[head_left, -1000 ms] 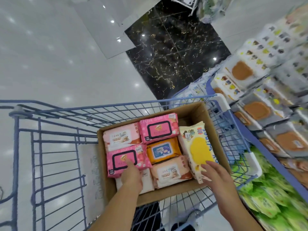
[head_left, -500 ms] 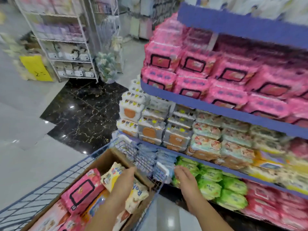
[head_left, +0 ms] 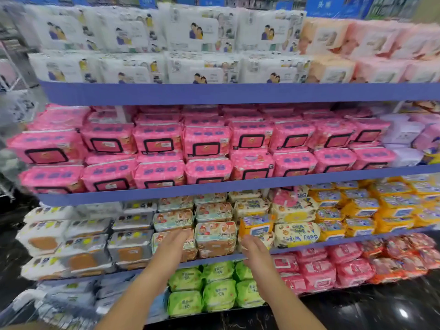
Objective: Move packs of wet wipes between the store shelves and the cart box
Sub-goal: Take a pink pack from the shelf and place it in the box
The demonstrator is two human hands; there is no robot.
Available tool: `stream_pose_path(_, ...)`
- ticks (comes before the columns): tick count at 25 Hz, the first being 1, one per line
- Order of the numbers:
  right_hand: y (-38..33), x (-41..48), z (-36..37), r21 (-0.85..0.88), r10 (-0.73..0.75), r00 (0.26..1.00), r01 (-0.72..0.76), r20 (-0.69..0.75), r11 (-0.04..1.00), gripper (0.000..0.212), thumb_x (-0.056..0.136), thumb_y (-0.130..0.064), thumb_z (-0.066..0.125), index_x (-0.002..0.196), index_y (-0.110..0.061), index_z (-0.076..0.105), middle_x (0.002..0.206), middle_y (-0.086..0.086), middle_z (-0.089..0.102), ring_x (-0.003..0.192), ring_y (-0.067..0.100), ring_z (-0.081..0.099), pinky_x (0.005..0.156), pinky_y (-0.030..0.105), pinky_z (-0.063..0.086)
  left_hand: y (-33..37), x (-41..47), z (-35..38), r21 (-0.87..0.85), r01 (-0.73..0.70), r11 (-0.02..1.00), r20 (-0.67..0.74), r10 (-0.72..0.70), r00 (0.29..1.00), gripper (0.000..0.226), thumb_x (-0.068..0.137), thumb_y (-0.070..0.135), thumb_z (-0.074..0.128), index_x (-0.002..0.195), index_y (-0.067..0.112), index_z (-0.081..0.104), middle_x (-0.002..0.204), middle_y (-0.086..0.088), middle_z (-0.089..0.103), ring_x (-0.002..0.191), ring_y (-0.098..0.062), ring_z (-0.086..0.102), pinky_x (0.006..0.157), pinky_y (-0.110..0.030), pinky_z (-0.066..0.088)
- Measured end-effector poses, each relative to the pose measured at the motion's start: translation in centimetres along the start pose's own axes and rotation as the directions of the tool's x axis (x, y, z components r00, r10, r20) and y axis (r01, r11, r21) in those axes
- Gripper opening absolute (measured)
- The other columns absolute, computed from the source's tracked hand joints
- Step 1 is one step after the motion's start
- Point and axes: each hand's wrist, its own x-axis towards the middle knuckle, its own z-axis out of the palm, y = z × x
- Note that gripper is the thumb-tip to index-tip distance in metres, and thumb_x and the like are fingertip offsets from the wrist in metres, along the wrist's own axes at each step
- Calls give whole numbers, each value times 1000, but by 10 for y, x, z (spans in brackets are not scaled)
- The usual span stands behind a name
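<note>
Blue-edged store shelves [head_left: 238,184] full of wet wipe packs fill the view. My left hand [head_left: 176,244] is stretched out, fingers apart and empty, in front of the teal bear-print packs [head_left: 215,231] on the third shelf. My right hand [head_left: 252,248] is also open and empty. It sits just below a tilted orange pack [head_left: 256,226] and left of a cream "Baby Wipes" pack [head_left: 296,234]. The cart's blurred wire rim [head_left: 47,308] shows at the bottom left. The cart box is out of view.
White packs [head_left: 195,32] fill the top shelf, pink packs [head_left: 204,144] the second. Grey packs with orange lids [head_left: 128,246] sit at left, and orange packs [head_left: 362,210] at right. Green packs [head_left: 216,294] and red packs [head_left: 352,267] lie on the bottom shelf above a dark marble floor [head_left: 381,306].
My view swung up from the cart box to face the shelves. Both hands left the packs in the box and rose, empty, to the third shelf.
</note>
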Motion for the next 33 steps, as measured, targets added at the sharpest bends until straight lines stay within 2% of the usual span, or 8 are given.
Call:
stream_pose_path(7,-17,60,-147,71,7,987,5,-163,997,43,101,-45,48,139,-25,52,143,2,53,130,24,51,111,49,41,54,48,152,140,-43,989,158,20,987,55,104,49,46,151,21,42,155,-1,41,139,-24,43,101,-38,39)
stream_pose_path(10,-25,94,-176,126,73,982,-51,-174,991,36,102,-45,47,134,-28,51,142,2,52,126,25,51,109,50,41,57,85,188,166,10,986,177,-39,983,55,105,53,40,148,19,41,128,2,55,115,-19,54,93,-34,41)
stream_pose_path(13,-35,138,-189,192,144,974,-109,-177,975,39,103,-45,48,135,-23,49,143,6,52,120,25,51,101,49,45,44,136,209,171,79,982,187,-111,976,65,103,62,35,153,21,37,151,-1,45,136,-25,45,110,-40,36)
stream_pose_path(17,-42,201,-197,257,242,960,-200,-143,946,64,100,-52,48,152,-17,37,146,10,50,126,31,52,102,50,46,32,194,231,211,142,967,186,-182,966,68,103,62,32,154,17,36,126,3,56,110,-15,56,83,-29,38)
stream_pose_path(23,-49,284,-192,402,319,946,-269,-60,875,72,92,-65,54,149,-23,39,136,14,51,118,34,57,99,51,51,-17,263,254,346,134,929,174,-203,964,100,75,58,80,153,19,31,152,-6,48,125,-25,57,105,-44,48)
stream_pose_path(25,-47,315,-191,480,323,946,-286,6,829,65,90,-64,58,136,-19,48,128,16,53,107,32,59,81,45,56,-31,277,268,427,122,896,133,-196,972,113,65,60,82,155,19,27,153,-9,45,129,-28,55,105,-42,50)
stream_pose_path(28,-42,357,-191,659,300,946,-304,123,689,43,89,-54,66,90,-11,63,92,11,59,71,24,53,57,32,51,-13,274,286,486,125,865,56,-174,983,113,81,29,84,162,13,7,165,-9,25,143,-31,42,101,-33,45)
stream_pose_path(33,-37,390,-177,730,318,948,-232,21,643,30,86,-17,57,57,-17,51,43,-4,42,34,13,48,61,24,27,-23,296,302,722,103,684,-8,-140,990,100,84,22,80,157,8,13,155,-13,29,131,-37,53,98,-44,51)
